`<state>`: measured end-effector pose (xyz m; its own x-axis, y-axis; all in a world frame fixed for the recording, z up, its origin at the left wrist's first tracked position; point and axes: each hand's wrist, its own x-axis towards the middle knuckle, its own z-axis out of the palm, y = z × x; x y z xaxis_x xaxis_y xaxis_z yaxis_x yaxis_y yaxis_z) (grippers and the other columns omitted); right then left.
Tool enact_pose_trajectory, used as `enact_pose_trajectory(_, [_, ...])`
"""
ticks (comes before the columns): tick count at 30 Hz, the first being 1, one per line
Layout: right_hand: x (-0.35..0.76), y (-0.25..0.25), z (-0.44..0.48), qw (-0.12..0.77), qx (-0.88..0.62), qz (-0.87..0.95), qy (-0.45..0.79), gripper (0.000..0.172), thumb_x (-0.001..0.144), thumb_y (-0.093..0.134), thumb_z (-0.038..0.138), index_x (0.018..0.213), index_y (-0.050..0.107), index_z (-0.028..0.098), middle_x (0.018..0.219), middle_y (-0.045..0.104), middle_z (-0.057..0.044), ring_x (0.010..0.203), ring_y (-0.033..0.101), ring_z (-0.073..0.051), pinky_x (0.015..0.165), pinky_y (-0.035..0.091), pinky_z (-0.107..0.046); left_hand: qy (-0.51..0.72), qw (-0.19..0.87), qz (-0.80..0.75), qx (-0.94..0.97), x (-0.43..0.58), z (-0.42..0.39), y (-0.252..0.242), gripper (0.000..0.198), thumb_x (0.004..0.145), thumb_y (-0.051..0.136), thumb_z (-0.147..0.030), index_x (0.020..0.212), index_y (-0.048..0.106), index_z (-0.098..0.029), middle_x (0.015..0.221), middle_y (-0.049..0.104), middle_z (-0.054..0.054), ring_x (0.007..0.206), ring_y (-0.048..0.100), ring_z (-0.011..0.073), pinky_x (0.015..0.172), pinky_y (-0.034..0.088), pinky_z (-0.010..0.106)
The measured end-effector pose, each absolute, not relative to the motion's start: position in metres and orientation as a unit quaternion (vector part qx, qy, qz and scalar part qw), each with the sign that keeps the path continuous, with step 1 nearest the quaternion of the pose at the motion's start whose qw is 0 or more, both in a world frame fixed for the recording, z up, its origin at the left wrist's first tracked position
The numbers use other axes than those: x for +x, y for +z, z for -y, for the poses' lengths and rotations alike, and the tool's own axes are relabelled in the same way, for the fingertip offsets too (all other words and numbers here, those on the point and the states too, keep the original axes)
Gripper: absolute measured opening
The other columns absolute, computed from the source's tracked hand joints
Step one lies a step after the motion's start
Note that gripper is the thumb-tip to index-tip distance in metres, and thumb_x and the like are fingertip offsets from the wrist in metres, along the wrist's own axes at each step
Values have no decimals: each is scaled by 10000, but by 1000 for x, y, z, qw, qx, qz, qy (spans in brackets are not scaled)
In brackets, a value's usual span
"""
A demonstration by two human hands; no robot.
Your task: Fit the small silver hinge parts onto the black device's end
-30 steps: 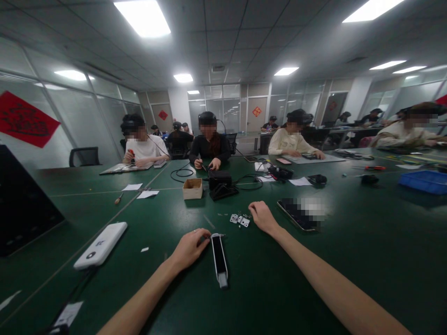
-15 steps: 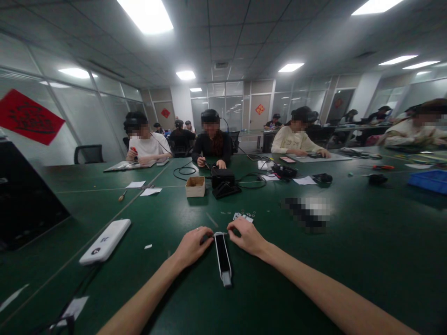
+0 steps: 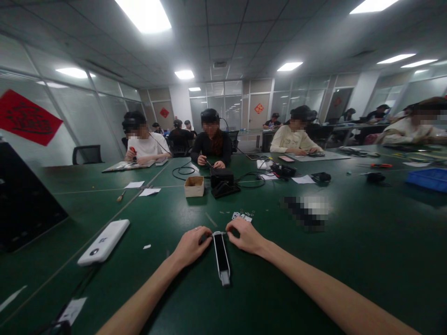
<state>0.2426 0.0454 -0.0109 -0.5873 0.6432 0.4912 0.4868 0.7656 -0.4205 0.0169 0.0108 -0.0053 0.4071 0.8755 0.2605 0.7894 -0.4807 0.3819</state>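
A slim device (image 3: 221, 255) with a white frame, a black middle strip and a grey block at its near end lies lengthwise on the green table. Across its far end runs a thin grey piece (image 3: 219, 232), too small to name. My left hand (image 3: 193, 245) is closed, thumb and fingers pinching at the left end of that piece. From the other side, my right hand (image 3: 244, 235) pinches at its right end. Small white cards or bags and several tiny rings (image 3: 243, 216) lie just beyond my right hand.
A white power bank (image 3: 104, 243) with a cable lies to the left. Ahead stand a small open box (image 3: 194, 187) and a black device (image 3: 222, 181). A blue tray (image 3: 429, 180) is at the far right. Several people sit across the table.
Both hands hold nearly the same pose at the device's far end. The view has shifted very slightly. Across the table, a person's hands have moved a little.
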Motion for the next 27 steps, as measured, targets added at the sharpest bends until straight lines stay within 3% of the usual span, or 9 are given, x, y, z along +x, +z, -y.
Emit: enact_pose_trajectory(27, [242,-10,-45,299,-347,881,121,34,791,568,151,788,601,159,794,619,-50,749,546,-164,688,465,-291,221,103,-499,832,17,-10,-5,206,885,464,-302,975,611,-189,883,648,30,745,590,163,693,457,271])
